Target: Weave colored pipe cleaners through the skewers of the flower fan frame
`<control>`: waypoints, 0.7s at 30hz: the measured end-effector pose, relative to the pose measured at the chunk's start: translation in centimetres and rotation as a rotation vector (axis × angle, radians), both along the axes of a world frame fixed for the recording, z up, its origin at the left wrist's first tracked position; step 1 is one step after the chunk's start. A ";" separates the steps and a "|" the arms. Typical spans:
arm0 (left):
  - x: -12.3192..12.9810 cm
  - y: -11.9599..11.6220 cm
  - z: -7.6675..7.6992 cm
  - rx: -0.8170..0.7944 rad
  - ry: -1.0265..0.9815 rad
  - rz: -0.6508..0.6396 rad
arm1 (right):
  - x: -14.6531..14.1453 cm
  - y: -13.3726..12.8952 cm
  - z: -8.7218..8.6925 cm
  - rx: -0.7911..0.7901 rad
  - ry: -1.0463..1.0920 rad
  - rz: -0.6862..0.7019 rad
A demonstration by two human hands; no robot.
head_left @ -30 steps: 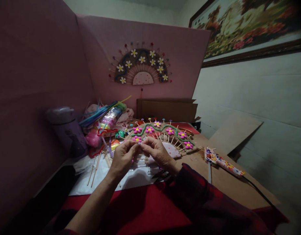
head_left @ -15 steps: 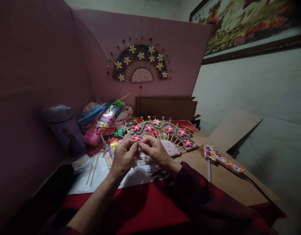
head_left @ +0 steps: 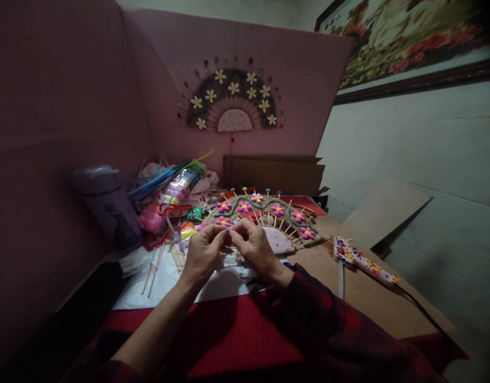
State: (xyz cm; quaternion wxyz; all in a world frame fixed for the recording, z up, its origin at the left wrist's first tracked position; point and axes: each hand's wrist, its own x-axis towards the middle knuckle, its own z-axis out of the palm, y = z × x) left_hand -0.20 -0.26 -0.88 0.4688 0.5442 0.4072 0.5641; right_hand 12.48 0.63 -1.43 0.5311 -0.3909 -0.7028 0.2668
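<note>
My left hand (head_left: pixel 204 252) and my right hand (head_left: pixel 256 249) meet in front of me, thumbs and forefingers pinched together at one spot. Whatever lies between the fingertips is tiny, pale and mostly hidden. Just beyond them lies a twine-wrapped craft fan (head_left: pixel 262 210) with pink clay flowers, a green wavy strip and thin sticks tipped with coloured balls. Its dotted white half-round base (head_left: pixel 279 240) shows to the right of my right hand. Under my hands is a white sheet (head_left: pixel 165 284).
A flower-patterned glue gun (head_left: pixel 364 260) rests on brown cardboard (head_left: pixel 382 303) at right. Wooden sticks (head_left: pixel 153 274), bags of coloured clay (head_left: pixel 151 218) and a lilac bottle (head_left: pixel 105 205) are at left. A finished-looking fan (head_left: pixel 234 98) hangs on the pink panel (head_left: pixel 301 85) behind.
The view has shifted slightly, so the surroundings sit a little further right. My hands keep nearly the same pinched pose, fingertips still together.
</note>
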 end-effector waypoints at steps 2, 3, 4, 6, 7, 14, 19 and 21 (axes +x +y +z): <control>-0.1 0.0 0.2 0.003 -0.016 0.008 | 0.2 -0.1 0.2 0.063 -0.083 -0.008; -0.1 -0.1 0.2 0.010 -0.027 0.016 | 0.2 -0.1 0.3 0.092 -0.128 -0.015; -0.1 -0.1 0.2 0.018 -0.036 0.024 | 0.3 -0.2 0.4 0.120 -0.174 -0.025; 0.0 -0.1 0.3 0.028 -0.038 0.033 | 0.4 -0.2 0.5 0.169 -0.255 -0.051; 0.0 -0.2 0.3 0.034 -0.028 0.039 | 0.4 -0.2 0.5 0.192 -0.285 -0.060; 0.1 -0.2 -0.3 0.154 0.151 0.069 | 0.2 0.0 0.0 0.193 -0.264 -0.040; 0.2 0.2 -1.5 0.285 0.347 0.197 | -0.2 0.1 -0.5 0.144 -0.160 -0.087; 0.1 0.3 -1.6 0.291 0.368 0.210 | -0.1 0.1 -0.5 0.137 -0.162 -0.076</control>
